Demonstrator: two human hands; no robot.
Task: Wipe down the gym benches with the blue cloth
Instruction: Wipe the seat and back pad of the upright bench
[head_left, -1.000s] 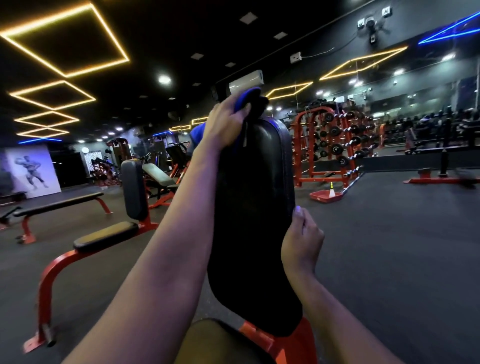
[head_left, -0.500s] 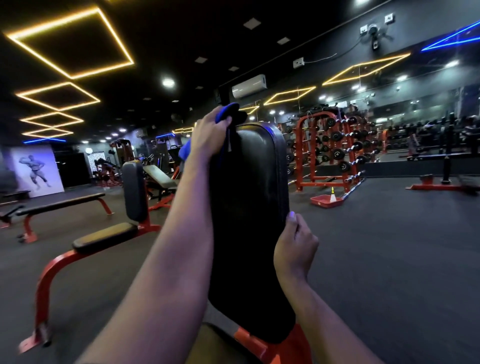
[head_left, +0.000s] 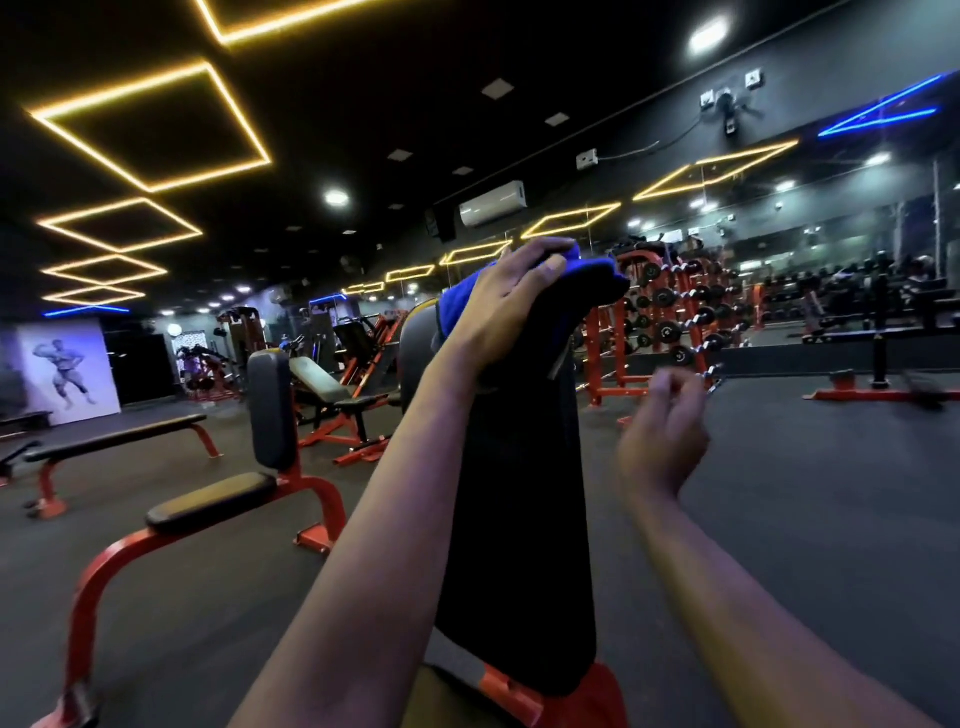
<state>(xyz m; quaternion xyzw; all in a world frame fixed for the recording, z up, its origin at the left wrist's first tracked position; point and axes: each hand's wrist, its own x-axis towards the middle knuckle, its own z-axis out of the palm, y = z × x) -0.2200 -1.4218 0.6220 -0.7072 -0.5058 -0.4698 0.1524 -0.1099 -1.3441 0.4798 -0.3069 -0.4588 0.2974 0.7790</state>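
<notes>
Head view | left hand (head_left: 506, 306) grips blue cloth (head_left: 462, 301) over backrest pad (head_left: 519, 493) top edge | right hand (head_left: 662, 436) loose, empty, beside it

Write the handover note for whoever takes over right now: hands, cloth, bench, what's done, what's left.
Left hand holds the blue cloth against the top edge of the upright backrest pad.
Right hand is blurred, in the air beside the pad, touching nothing.
Done: cloth is at the pad's top; how much is wiped cannot be told.
Left: probably the pad's face, then the neighbouring bench and the flat bench.
</notes>
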